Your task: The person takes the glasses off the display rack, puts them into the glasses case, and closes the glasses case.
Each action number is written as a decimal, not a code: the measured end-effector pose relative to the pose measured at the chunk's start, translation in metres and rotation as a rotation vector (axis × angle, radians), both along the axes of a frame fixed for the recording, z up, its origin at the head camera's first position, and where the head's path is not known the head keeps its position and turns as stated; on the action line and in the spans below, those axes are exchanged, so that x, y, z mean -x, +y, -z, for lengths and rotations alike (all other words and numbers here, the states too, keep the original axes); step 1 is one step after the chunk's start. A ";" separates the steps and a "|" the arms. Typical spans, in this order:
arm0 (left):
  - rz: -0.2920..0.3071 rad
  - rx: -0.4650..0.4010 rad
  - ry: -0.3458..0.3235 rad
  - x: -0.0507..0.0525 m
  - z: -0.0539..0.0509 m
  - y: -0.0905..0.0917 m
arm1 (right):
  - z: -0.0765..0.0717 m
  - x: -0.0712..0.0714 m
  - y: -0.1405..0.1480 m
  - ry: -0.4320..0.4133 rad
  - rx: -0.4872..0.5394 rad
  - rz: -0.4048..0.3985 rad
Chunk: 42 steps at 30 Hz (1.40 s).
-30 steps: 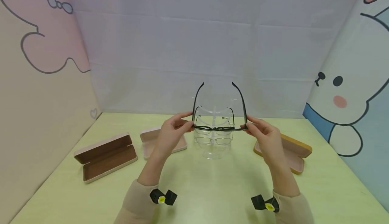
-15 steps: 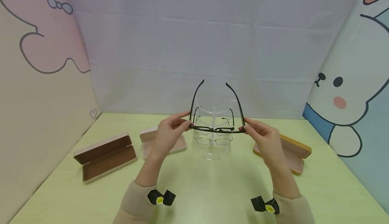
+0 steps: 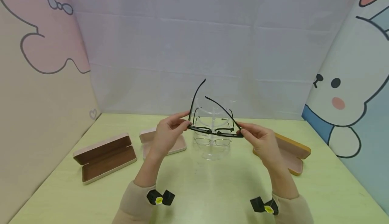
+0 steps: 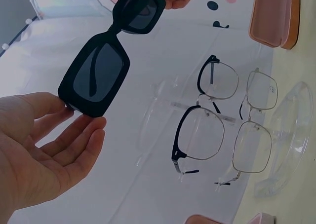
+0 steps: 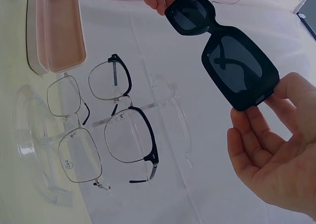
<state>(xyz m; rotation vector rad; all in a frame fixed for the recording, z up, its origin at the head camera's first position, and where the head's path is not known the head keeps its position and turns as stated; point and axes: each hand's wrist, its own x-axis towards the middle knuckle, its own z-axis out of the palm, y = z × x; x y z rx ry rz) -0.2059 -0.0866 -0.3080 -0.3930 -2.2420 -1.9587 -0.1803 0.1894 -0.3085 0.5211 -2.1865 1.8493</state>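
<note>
Black thick-framed sunglasses [image 3: 225, 134] are held up in front of a clear display stand [image 3: 211, 155]. My left hand [image 3: 167, 131] pinches their left corner between thumb and fingers. At the opposite corner, my right hand [image 3: 263, 142] grips the frame by the hinge. The left temple arm points away from me, while the right one is folded partway inward. Dark lenses show in the left wrist view, on the sunglasses [image 4: 101, 71]. Behind them the stand carries black half-rim glasses [image 5: 152, 135] and, lower down, thin metal-rimmed glasses [image 5: 79, 155].
An open case with brown lining [image 3: 109, 159] lies at the left of the table. Nearer the stand is an open pale pink case [image 3: 179, 146], partly behind my left hand. An open mustard-edged case [image 3: 293, 151] lies right, partly behind my right hand. A white backdrop [image 3: 194, 48] closes the far side.
The right temple arm of the sunglasses has swung inward toward the frame. My right hand has shifted a little left and down, tilting the frame slightly down on that side.
</note>
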 end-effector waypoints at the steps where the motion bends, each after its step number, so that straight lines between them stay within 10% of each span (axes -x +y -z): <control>1: -0.002 0.001 0.000 0.000 0.000 0.000 | 0.000 0.000 0.000 0.016 -0.021 -0.005; 30: -0.037 0.066 0.018 -0.006 -0.002 0.004 | 0.004 0.000 0.007 0.144 -0.404 0.010; 42: 0.048 0.091 0.068 -0.006 -0.001 0.004 | 0.003 -0.001 0.015 0.146 -0.388 0.004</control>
